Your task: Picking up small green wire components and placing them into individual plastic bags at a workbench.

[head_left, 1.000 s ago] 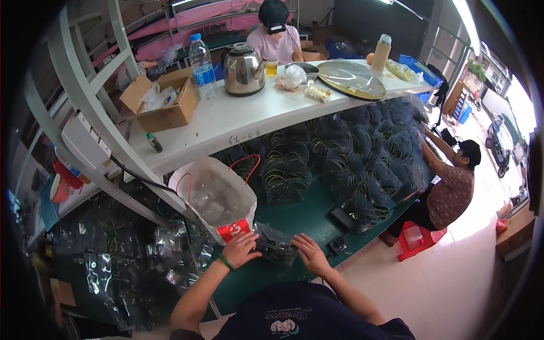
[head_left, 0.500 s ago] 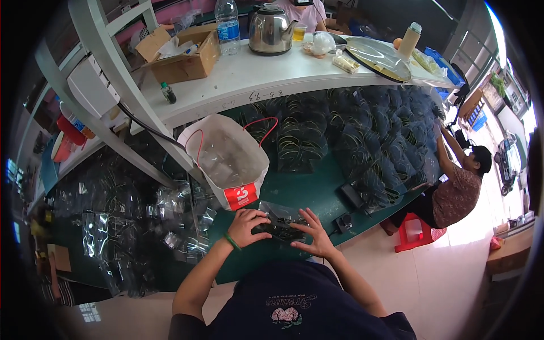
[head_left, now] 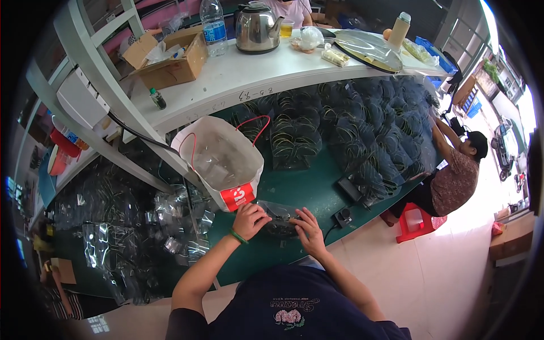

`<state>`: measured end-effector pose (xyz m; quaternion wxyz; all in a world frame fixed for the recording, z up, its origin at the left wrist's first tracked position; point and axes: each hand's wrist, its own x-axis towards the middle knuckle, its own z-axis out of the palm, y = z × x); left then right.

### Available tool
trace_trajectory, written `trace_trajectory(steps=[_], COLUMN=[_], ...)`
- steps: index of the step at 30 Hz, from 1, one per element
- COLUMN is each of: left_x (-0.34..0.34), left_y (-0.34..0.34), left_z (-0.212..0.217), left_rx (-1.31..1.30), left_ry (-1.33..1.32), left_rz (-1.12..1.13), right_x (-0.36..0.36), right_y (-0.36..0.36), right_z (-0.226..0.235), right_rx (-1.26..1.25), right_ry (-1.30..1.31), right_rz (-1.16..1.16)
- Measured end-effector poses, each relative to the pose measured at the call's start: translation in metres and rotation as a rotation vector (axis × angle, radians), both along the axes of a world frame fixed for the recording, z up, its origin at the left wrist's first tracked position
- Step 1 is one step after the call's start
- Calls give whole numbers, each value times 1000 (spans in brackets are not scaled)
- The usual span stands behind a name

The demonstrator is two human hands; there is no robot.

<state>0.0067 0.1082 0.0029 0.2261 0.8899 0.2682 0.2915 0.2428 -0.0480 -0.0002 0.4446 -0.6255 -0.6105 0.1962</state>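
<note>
In front of me on the green table is a clear plastic bag (head_left: 281, 228) with dark, thin items inside, too small to make out. My left hand (head_left: 249, 221) has its fingers and thumb closed on the bag's left end; a green bangle circles that wrist. At the opposite end, my right hand (head_left: 309, 231) pinches the bag's edge. Just beyond the left hand stands a white paper bag (head_left: 237, 198) with red handles and a red label, its top gaping and clear plastic pieces within.
Clear packets (head_left: 116, 243) cover the green table (head_left: 328, 170) at left; bagged dark curved pieces (head_left: 374, 130) pile at far right. A black box (head_left: 349, 189) and small camera-like device (head_left: 342, 216) lie right. A white shelf (head_left: 226, 76) holds a kettle (head_left: 258, 31). A co-worker (head_left: 453, 175) sits right.
My right hand's spread fingers have come together onto the bag's edge. The left hand keeps its hold at the other end, and the bag looks flatter and more stretched between them.
</note>
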Motion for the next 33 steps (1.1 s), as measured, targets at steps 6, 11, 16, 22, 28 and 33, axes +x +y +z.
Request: trace_trajectory(steps=[6, 11, 16, 22, 28, 33], left_x=[20, 4, 4, 6, 9, 8], left_y=[-9, 6, 19, 30, 24, 22], left_z=[8, -17, -17, -27, -46, -51], left_rx=[221, 188, 160, 315, 342, 363], left_ry=[-13, 34, 116, 116, 97, 122], left_rz=[-27, -375, -522, -579, -532, -544], right_x=[-2, -5, 17, 24, 27, 30], right_y=[3, 7, 5, 11, 9, 14], right_z=[3, 8, -17, -13, -47, -54], right_rx=[-40, 72, 74, 59, 189, 251], right_ry=[6, -421, -656, -510, -667, -680], right_rz=[-68, -65, 236, 330, 277, 280])
